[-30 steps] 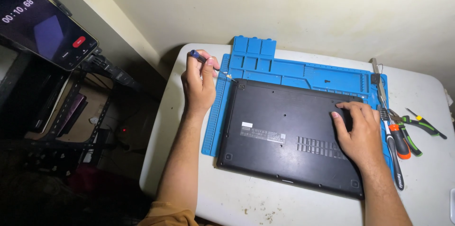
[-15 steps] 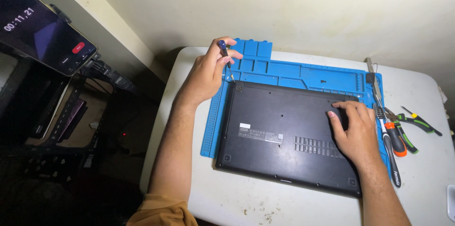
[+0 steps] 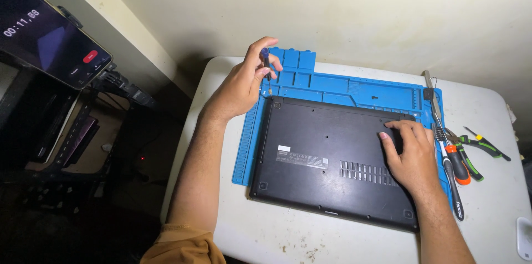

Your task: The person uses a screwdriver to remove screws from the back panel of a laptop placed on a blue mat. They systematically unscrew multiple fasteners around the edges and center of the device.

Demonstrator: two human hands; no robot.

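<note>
One flat black laptop (image 3: 332, 156) lies underside up on one blue silicone repair mat (image 3: 354, 84), which keeps it from sliding on the white table (image 3: 487, 214). The left hand (image 3: 241, 84) pinches a slim blue-handled screwdriver (image 3: 266, 70) upright, tip down at the laptop's far left corner, as if set on a screw there. The right hand (image 3: 413, 156) lies flat and open on the laptop's right side, steadying it, and beyond that edge lie an orange-handled screwdriver (image 3: 457, 164), green-handled pliers (image 3: 485, 147) and a few more tools.
</note>
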